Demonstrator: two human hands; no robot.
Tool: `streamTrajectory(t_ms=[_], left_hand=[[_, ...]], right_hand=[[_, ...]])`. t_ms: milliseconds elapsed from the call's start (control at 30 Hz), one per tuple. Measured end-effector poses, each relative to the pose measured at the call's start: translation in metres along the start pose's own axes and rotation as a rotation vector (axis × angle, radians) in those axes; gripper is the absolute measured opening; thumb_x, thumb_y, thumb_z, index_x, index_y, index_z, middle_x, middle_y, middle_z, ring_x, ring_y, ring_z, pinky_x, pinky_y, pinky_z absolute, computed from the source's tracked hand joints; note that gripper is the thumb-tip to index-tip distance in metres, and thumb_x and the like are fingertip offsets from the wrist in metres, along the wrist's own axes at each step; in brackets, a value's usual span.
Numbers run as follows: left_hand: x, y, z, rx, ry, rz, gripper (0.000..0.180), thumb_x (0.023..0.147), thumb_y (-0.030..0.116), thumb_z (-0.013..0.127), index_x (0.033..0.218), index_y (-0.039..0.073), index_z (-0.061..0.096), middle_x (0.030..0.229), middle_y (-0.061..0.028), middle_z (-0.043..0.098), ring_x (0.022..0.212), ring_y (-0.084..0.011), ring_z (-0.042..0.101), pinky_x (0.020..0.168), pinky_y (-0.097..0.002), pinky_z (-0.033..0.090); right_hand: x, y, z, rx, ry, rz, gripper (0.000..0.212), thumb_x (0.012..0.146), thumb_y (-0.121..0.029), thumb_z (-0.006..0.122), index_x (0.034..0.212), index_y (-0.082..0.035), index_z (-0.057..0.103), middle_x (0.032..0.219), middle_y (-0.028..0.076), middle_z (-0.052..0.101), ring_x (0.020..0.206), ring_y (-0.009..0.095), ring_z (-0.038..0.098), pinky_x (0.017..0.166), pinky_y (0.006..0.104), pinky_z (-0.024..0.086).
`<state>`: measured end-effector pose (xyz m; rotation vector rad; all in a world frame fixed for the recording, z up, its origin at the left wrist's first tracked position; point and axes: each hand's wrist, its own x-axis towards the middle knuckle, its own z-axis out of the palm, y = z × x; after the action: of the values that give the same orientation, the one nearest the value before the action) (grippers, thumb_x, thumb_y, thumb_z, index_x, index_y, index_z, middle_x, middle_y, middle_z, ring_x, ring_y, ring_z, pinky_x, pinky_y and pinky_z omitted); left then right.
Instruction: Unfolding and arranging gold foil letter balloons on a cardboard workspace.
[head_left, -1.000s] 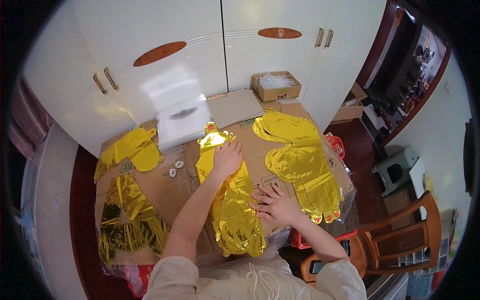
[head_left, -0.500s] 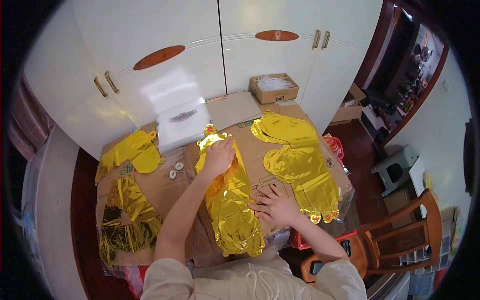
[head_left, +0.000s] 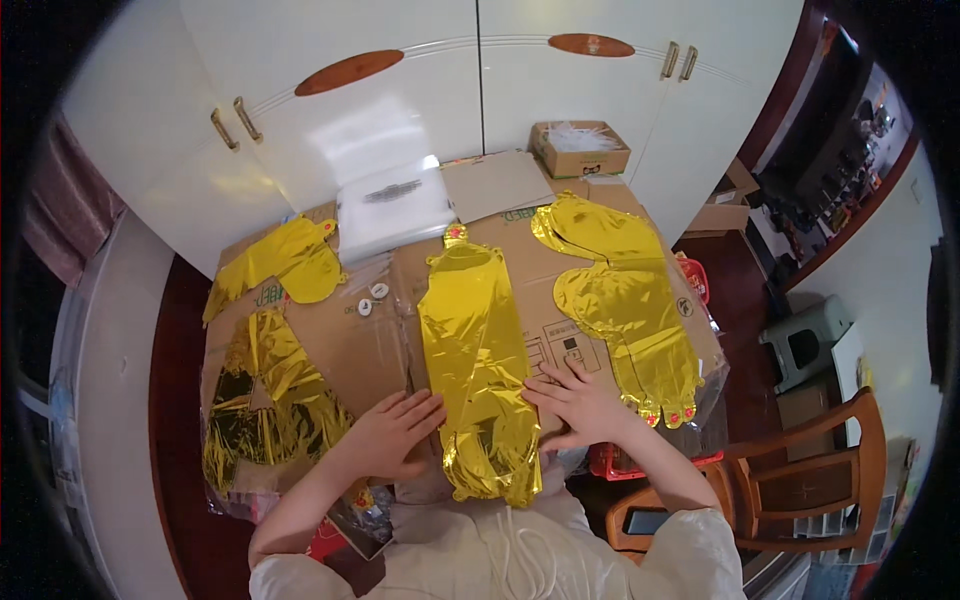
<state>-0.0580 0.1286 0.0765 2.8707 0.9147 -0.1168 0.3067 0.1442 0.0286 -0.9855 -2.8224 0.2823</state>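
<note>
A flat, uninflated gold foil balloon (head_left: 472, 330), folded into a long strip, lies between my hands with its near end over the cardboard's edge. My left hand (head_left: 398, 437) rests beside its lower left edge, fingers stretched out and fingertips at the foil. On the other side my right hand (head_left: 578, 402) lies with fingers spread, its fingertips touching the right edge. Neither hand grips anything. To the right is a larger gold foil balloon (head_left: 635, 310), spread flat. A smaller gold foil piece (head_left: 285, 265) lies at the far left, with crumpled gold foil (head_left: 270, 400) nearer me.
Cardboard (head_left: 345, 345) covers the work surface. Two small white round pieces (head_left: 372, 298) lie left of the strip. Behind stand a stack of clear plastic bags (head_left: 395, 215) and a box of white strips (head_left: 580, 150). A wooden chair (head_left: 800, 480) is at the right; white cabinets (head_left: 400, 110) close off the back.
My left hand has come down from the strip's upper part to its lower left edge. The strip now lies smoother and fully exposed. My right hand stays at the right edge.
</note>
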Motion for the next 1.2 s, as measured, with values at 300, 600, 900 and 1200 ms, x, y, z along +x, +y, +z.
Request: streamTrajectory(t_ms=[300, 600, 900, 1200], left_hand=[[-0.012, 0.033, 0.039, 0.057, 0.039, -0.049, 0.079, 0.072, 0.043, 0.072, 0.139, 0.012, 0.044, 0.144, -0.0131, 0.043, 0.136, -0.0306, 0.037, 0.112, -0.0492, 0.028], [-0.01, 0.059, 0.06, 0.075, 0.388, -0.037, 0.043, 0.076, 0.026, 0.066, 0.116, 0.01, 0.061, 0.122, -0.0078, 0.06, 0.116, -0.025, 0.057, 0.103, -0.0429, 0.041], [-0.004, 0.053, 0.07, -0.167, 0.587, -0.077, 0.031, 0.074, 0.015, 0.069, 0.104, 0.011, 0.068, 0.102, -0.0055, 0.069, 0.104, -0.0201, 0.064, 0.094, -0.0384, 0.046], [0.004, 0.056, 0.048, -1.032, 0.356, -0.549, 0.034, 0.079, 0.011, 0.068, 0.113, 0.005, 0.066, 0.096, -0.0157, 0.067, 0.08, -0.0299, 0.064, 0.073, -0.0376, 0.052]], right_hand=[[-0.011, -0.02, 0.011, -0.09, 0.036, -0.045, 0.07, 0.067, -0.033, 0.076, 0.131, -0.016, 0.052, 0.137, 0.007, 0.049, 0.136, 0.032, 0.037, 0.113, 0.052, 0.027], [-0.017, -0.035, 0.027, 0.014, 0.25, -0.145, 0.032, 0.076, -0.021, 0.068, 0.106, -0.011, 0.062, 0.117, 0.007, 0.06, 0.122, 0.024, 0.053, 0.113, 0.0445, 0.034], [-0.017, -0.035, 0.037, 0.243, 0.356, 0.023, 0.018, 0.081, -0.014, 0.065, 0.099, -0.009, 0.067, 0.106, 0.009, 0.067, 0.111, 0.027, 0.06, 0.107, 0.0439, 0.04], [-0.009, -0.036, 0.044, 0.36, 0.473, 0.245, 0.013, 0.082, -0.016, 0.068, 0.091, -0.006, 0.068, 0.083, 0.011, 0.065, 0.086, 0.03, 0.059, 0.079, 0.0415, 0.045]])
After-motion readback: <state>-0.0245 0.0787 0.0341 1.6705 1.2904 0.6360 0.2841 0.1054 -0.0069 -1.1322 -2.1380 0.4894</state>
